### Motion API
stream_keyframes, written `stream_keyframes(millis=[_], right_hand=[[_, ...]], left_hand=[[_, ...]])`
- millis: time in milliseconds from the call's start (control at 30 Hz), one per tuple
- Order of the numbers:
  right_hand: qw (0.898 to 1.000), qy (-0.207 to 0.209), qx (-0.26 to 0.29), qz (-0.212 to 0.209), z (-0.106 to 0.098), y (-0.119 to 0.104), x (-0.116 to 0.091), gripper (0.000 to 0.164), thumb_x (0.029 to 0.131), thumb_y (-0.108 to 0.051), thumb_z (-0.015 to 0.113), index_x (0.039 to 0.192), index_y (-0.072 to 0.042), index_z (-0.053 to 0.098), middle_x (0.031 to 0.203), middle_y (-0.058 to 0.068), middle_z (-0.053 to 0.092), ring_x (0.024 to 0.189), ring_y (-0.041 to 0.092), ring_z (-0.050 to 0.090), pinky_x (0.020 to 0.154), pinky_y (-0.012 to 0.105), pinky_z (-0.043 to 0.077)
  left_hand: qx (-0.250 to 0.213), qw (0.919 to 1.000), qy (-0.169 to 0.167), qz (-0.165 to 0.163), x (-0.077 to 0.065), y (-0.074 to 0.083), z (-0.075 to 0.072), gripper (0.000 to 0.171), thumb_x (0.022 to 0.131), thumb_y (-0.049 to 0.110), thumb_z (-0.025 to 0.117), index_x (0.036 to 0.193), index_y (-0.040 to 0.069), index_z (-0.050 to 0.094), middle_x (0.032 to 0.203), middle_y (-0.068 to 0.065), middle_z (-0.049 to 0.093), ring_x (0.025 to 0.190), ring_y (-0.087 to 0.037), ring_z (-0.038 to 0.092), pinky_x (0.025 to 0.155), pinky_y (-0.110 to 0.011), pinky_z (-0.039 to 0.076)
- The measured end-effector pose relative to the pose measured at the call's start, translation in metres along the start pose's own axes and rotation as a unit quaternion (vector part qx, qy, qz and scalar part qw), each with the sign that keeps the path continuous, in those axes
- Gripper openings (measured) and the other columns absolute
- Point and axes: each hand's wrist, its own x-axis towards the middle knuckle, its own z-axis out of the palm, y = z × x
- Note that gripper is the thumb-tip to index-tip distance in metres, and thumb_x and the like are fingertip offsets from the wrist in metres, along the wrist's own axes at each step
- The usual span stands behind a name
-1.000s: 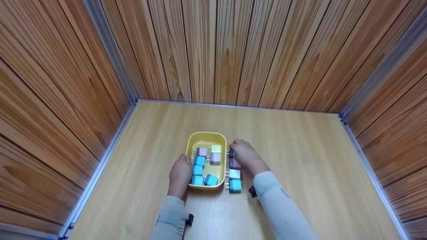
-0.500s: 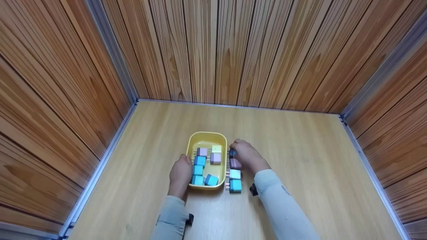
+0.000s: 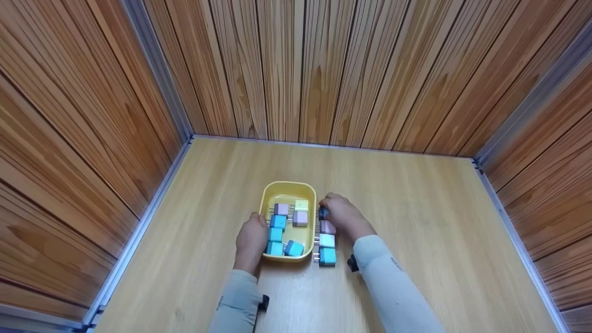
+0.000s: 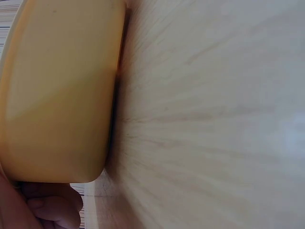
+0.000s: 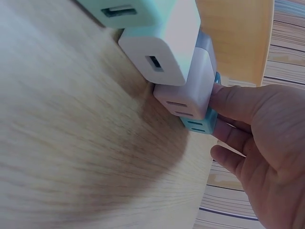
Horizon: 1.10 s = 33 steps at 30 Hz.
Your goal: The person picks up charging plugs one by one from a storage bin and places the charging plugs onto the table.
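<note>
My left hand (image 3: 252,238) grips the left side of a yellow plastic tray (image 3: 301,235); the left wrist view shows curled fingers (image 4: 59,205) at the end of its wall. Several plug chargers lie inside, among them a pale yellow one (image 3: 301,205) and a tilted teal one (image 3: 294,248). Just right of the tray, a row of chargers stands with prongs pointing towards it. My right hand (image 3: 344,215) pinches the farthest, a blue charger (image 5: 201,126), between thumb and fingers. Nearer in that row come a purple charger (image 5: 187,95), a white one (image 5: 157,55) and a teal one (image 3: 327,256).
A light wooden table (image 3: 416,222) carries everything. Wood-plank panels (image 3: 314,69) rise behind and at both sides, joined by grey metal strips (image 3: 152,69). Dark wrist devices (image 3: 264,303) show at both sleeves.
</note>
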Motion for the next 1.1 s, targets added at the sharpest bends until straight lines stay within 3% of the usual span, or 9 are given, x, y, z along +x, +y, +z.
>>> stream_keyframes(millis=[367,567,867,1100], right_hand=[[1.000,-0.004,-0.006,-0.016,-0.002,0.000,-0.002,0.034,0.095,-0.006,0.067,0.128,-0.012,0.069,0.120,0.003,0.062,0.116,0.024,0.059,0.105,0.043,0.048],[0.999,0.002,-0.028,-0.046,-0.004,-0.002,-0.004,0.035,0.093,-0.003,0.068,0.128,-0.007,0.069,0.121,0.007,0.064,0.116,0.027,0.061,0.105,0.044,0.047],[0.999,-0.008,0.024,0.024,-0.010,0.002,-0.012,0.041,0.097,-0.011,0.064,0.137,-0.018,0.064,0.135,0.000,0.061,0.132,0.025,0.053,0.114,0.049,0.041],[0.999,0.007,0.020,0.028,-0.016,0.002,-0.021,0.041,0.097,-0.018,0.066,0.138,-0.018,0.063,0.140,0.003,0.058,0.135,0.027,0.051,0.114,0.051,0.040]], left_hand=[[-0.004,1.0000,0.007,0.004,-0.001,0.000,-0.001,0.040,0.110,0.043,0.034,0.125,0.014,0.057,0.100,-0.008,0.065,0.088,-0.026,0.061,0.078,-0.042,0.052],[0.030,0.9987,0.024,0.032,-0.001,-0.001,0.000,0.039,0.110,0.040,0.034,0.120,0.010,0.058,0.094,-0.010,0.066,0.084,-0.027,0.064,0.075,-0.045,0.053],[0.006,0.9999,0.010,0.009,-0.002,0.001,0.001,0.042,0.110,0.041,0.034,0.131,0.011,0.055,0.107,-0.010,0.068,0.095,-0.027,0.065,0.085,-0.047,0.054],[0.010,0.9999,0.004,-0.001,-0.001,0.002,0.001,0.046,0.110,0.043,0.033,0.135,0.011,0.054,0.108,-0.010,0.067,0.094,-0.026,0.064,0.085,-0.046,0.055]])
